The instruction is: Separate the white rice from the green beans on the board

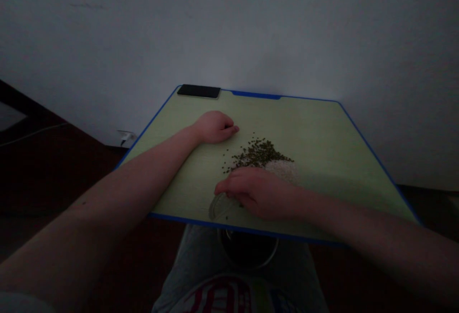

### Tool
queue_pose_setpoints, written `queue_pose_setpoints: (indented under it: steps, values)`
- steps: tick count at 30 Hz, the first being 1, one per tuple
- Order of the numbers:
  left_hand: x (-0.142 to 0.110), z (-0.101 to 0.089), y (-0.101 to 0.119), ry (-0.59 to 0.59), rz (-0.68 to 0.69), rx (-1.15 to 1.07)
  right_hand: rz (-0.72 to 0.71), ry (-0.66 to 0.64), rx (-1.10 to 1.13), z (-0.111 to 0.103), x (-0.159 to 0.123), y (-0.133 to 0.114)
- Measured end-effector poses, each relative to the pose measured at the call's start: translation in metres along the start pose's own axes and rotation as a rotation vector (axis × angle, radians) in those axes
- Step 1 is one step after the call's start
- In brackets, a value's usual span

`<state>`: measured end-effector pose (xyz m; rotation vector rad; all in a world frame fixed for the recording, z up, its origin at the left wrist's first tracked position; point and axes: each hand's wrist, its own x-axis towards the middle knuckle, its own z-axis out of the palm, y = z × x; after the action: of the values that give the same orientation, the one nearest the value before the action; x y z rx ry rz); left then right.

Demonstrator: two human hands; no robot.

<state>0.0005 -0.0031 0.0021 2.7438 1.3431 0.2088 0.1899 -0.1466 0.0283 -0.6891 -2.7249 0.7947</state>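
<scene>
Green beans [256, 154] half-hidden by R hand [258, 193], grip unclear; L hand [215, 127] loosely curled, holds nothing visible.

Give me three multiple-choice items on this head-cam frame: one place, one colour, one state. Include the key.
1. Where is the black phone?
A. On the floor
B. On the person's lap
C. At the far edge of the green board

2. What colour is the trim along the board's far edge?
A. Blue
B. Red
C. White

3. What state is the left hand in?
A. Holding the phone
B. Lying curled on the board, beside the pile of small green beans
C. Buried in the beans

1. C: the phone lies on the board at its far left corner.
2. A: a blue strip runs along that edge.
3. B: the hand rests on the board, just short of the beans.
</scene>
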Motion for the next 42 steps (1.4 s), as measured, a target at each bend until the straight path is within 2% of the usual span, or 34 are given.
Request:
queue_pose_setpoints:
  steps: [10, 18, 25, 36, 42]
  values:
    - [0.000, 0.003, -0.002, 0.037, 0.020, -0.052, 0.148, 0.020, -0.017, -0.010, -0.032, 0.000]
    - [0.000, 0.002, -0.002, 0.035, 0.013, -0.005, 0.309, 0.190, 0.023, 0.001, -0.077, 0.004]
    - [0.001, 0.002, -0.002, 0.023, 0.005, 0.038, 0.461, 0.239, 0.060, 0.006, -0.103, -0.006]
    - [0.000, -0.001, 0.001, -0.004, -0.010, 0.025, 0.548, 0.269, 0.150, 0.022, -0.108, -0.017]
    - [0.000, 0.000, 0.000, -0.001, -0.006, 0.027, 0.553, 0.316, 0.217, 0.018, -0.090, -0.016]
